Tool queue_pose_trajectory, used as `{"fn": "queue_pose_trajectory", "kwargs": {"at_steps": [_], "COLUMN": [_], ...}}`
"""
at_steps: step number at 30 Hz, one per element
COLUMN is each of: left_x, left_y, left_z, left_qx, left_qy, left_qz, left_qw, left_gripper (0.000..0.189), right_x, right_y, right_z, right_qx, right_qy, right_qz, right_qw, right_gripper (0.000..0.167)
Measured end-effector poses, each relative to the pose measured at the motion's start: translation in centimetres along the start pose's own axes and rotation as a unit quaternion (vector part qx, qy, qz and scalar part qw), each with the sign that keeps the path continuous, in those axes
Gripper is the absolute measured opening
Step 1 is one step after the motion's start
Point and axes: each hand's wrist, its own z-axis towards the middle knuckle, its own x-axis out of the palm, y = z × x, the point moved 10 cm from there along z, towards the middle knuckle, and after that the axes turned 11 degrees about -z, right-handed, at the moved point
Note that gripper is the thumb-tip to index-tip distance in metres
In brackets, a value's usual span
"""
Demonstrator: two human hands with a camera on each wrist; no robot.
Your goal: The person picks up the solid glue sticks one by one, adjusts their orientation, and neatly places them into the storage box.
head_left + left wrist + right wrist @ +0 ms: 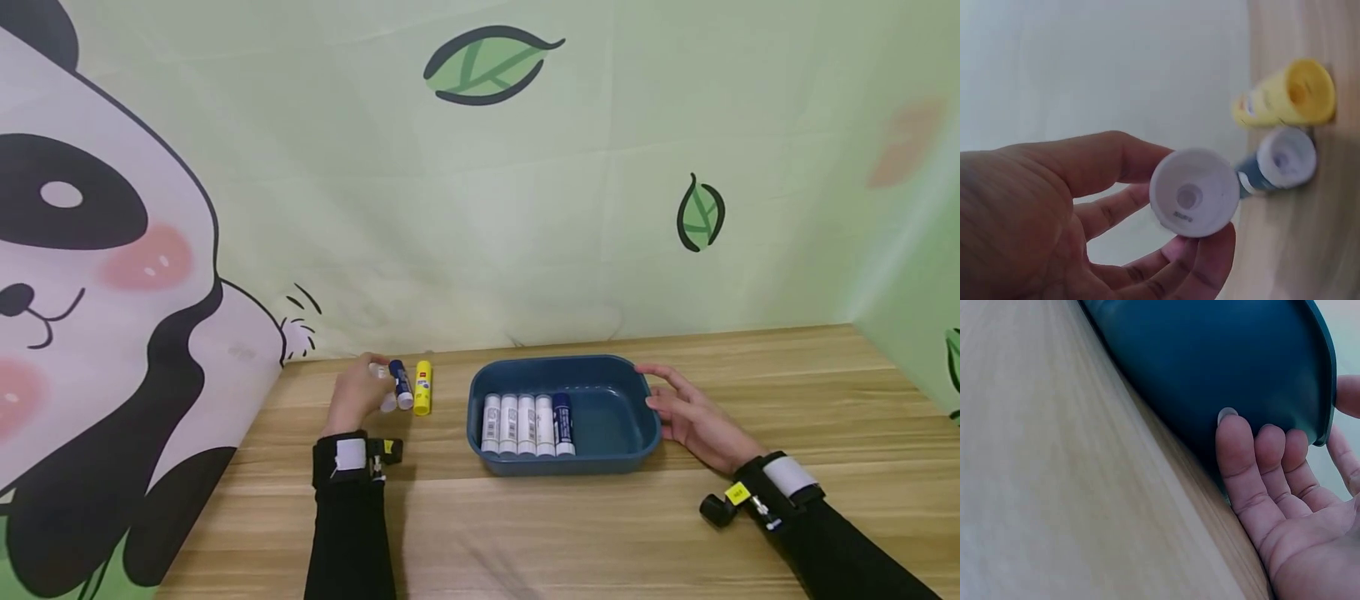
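Observation:
My left hand [358,392] pinches a white glue stick [1194,192] between thumb and fingers, its round base facing the wrist camera. In the head view, the hand partly hides this stick. Just right of it, a dark blue glue stick [401,385] with a white base and a yellow glue stick [423,388] lie on the table. My right hand [701,425] holds the right end of a blue bin [562,468], several fingers [1235,447] against its outer wall. Inside the bin's left part, several white glue sticks [517,423] and one blue glue stick [562,423] are lined up in a row.
Bare bin floor shows right of the row. The wooden table [525,533] meets a pale green backdrop [375,208] with a printed panda and leaves close behind the bin. Each wrist wears a black strap with a small camera.

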Motion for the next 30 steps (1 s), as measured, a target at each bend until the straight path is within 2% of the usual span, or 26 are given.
{"fn": "queue_pose_trajectory", "kwargs": {"at_steps": [6, 14, 23, 30], "left_x": [0.8, 1.9, 3.4, 4.0], "left_y": [-1.1, -1.6, -3.1, -3.4], "left_z": [0.0, -0.5, -1.4, -1.9], "left_qx": [0.018, 0.015, 0.023, 0.026], "left_qy": [0.039, 0.080, 0.129, 0.149], "left_qz": [-0.003, -0.013, -0.010, -0.019], "left_qw": [0.9991, 0.9966, 0.9913, 0.9884], "left_gripper": [0.049, 0.046, 0.046, 0.045], "right_x": [0.0, 0.0, 0.2, 0.1], "right_y": [0.0, 0.0, 0.1, 0.1], "right_z": [0.0, 0.0, 0.0, -0.1], "right_qx": [-0.003, -0.002, -0.001, -0.002], "right_qy": [0.004, 0.006, 0.004, -0.001], "right_qz": [0.005, 0.004, -0.004, -0.007], "right_qw": [1.0000, 1.0000, 1.0000, 1.0000], "right_gripper": [0.046, 0.047, 0.047, 0.046]}}
